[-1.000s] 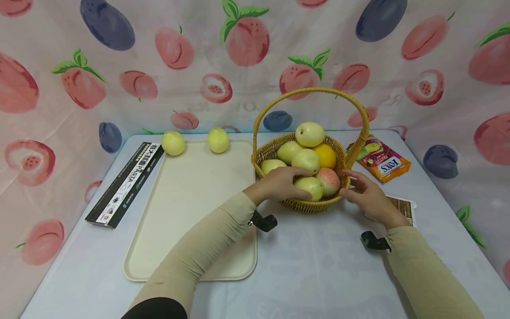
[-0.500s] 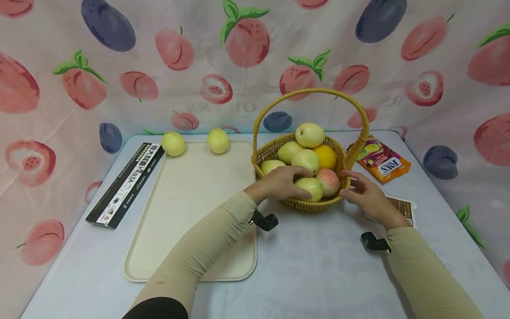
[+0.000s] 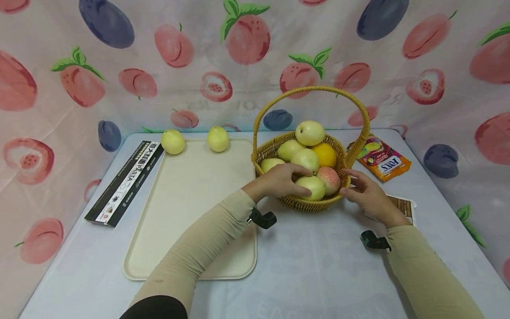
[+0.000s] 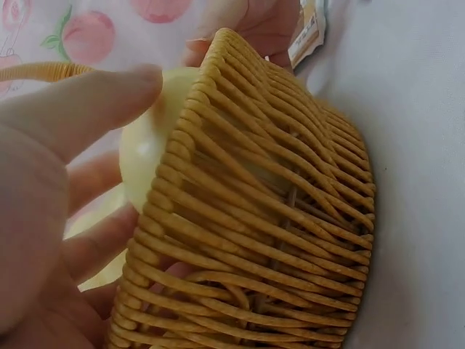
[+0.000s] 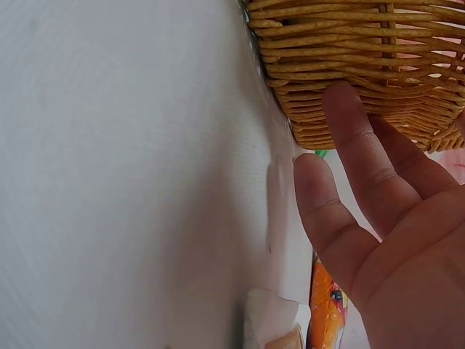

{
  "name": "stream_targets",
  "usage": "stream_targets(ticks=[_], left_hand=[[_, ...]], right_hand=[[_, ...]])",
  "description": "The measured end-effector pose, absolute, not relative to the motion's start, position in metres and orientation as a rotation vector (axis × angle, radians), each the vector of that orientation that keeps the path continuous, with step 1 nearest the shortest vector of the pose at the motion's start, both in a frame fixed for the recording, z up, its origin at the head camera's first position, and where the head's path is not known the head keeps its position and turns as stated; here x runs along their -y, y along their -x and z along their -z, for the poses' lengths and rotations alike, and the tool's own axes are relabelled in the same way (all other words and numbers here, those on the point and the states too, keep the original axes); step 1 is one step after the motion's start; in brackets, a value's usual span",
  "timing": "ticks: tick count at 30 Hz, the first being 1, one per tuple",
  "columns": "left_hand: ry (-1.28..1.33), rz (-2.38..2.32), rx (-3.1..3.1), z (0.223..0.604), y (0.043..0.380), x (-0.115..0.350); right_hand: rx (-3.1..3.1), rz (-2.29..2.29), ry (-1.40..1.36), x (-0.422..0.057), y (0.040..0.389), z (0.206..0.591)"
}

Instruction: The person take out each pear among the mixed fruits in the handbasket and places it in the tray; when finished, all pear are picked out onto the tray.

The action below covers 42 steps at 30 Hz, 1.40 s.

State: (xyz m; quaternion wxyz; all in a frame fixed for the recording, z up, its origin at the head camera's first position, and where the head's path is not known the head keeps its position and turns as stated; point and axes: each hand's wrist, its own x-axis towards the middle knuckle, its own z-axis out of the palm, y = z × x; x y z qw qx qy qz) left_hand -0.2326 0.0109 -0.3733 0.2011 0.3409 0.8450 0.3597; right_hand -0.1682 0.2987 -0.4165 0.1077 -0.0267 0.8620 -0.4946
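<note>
A wicker basket (image 3: 307, 204) with a tall hooped handle holds several pale yellow-green pears, an orange (image 3: 324, 155) and a pink peach (image 3: 328, 180). In the head view my left hand (image 3: 280, 180) reaches over the near left rim and grips the front pear (image 3: 312, 188). The left wrist view shows its thumb on that pear (image 4: 142, 149), with fingers around the far side. My right hand (image 3: 368, 197) touches the basket's right side at the rim, near the handle's foot. Its fingers (image 5: 349, 116) are mostly straight against the weave in the right wrist view.
A cream tray (image 3: 191, 199) lies left of the basket, with two yellow pears (image 3: 173, 141) at its far edge. Beside it lies a black pasta box (image 3: 124, 184). Right of the basket are an orange candy bag (image 3: 382, 159) and a brown-and-white packet (image 3: 401, 208), partly behind my right hand.
</note>
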Motion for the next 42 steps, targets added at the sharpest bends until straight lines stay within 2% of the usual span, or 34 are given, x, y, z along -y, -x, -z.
stream_targets(ticks=[17,42], left_hand=[[-0.935,-0.88,-2.436,0.375,0.227,-0.016],[-0.999,-1.201,-2.13,0.371,0.233,0.002]], right_hand=[[-2.541,1.469,0.088,-0.299,0.168,0.418],[-2.54,1.484,0.12,-0.3,0.167,0.418]])
